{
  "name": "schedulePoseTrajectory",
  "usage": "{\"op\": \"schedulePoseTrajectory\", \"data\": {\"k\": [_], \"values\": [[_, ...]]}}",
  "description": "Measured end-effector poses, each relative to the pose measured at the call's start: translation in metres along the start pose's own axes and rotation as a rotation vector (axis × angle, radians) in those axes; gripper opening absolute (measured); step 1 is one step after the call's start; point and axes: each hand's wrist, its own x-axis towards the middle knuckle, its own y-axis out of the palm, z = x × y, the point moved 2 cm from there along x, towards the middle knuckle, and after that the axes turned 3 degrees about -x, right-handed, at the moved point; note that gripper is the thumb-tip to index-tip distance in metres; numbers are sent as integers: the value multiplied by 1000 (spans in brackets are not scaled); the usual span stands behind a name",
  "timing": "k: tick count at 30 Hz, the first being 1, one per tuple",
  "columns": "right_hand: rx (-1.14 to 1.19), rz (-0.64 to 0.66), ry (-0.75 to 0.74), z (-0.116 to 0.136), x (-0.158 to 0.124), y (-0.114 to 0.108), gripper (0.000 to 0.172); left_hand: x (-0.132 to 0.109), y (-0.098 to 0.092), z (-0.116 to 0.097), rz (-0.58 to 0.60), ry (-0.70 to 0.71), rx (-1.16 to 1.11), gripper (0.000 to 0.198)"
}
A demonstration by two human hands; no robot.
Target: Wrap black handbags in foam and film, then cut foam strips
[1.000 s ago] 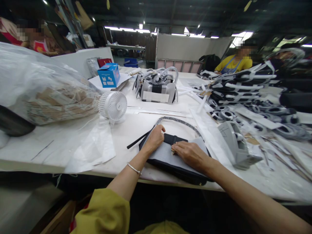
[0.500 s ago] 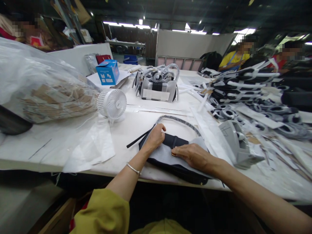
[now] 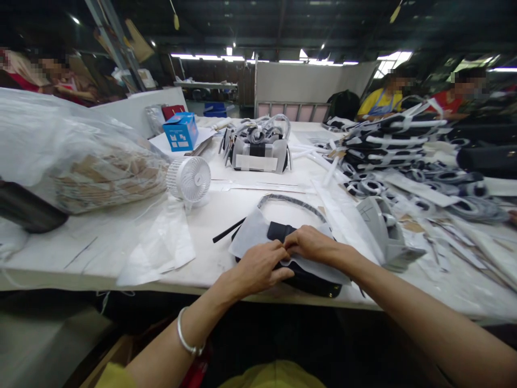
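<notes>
A black handbag [image 3: 311, 280] lies on the table before me, its handle [image 3: 291, 198] wrapped in clear film and arching away. Thin white sheet [image 3: 249, 235] covers much of its upper face, under a wide black tab [image 3: 278, 230]. My left hand [image 3: 262, 268] grips the near side of the bag, fingertips by the tab's end and thumb lower on the front. My right hand [image 3: 313, 243] is closed, pinching at the tab's end against the left fingertips. What lies between the fingertips is hidden. A narrow black strap [image 3: 229, 230] sticks out left.
Left stand a small white fan [image 3: 189, 180], a blue box [image 3: 180, 132] and a plastic bag of brown pieces [image 3: 109, 178]. A wrapped handbag [image 3: 258, 153] stands behind. A grey tape dispenser [image 3: 382, 231] and heaped wrapped handles [image 3: 388, 145] are right. Co-workers sit beyond.
My left hand has come from the bag's upper left down to its front, beside the right hand. A small brown-gold piece under my right fingers is now hidden. The view has tilted up slightly.
</notes>
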Motion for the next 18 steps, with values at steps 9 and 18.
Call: {"op": "schedulePoseTrajectory", "data": {"k": [9,18], "values": [[-306,-39,-124,14,-2,19,18,-12,28,15,-71,58,90,29],[-246,-98,194,23,-3,34,12,-20,36,18,-137,67,49,31]]}}
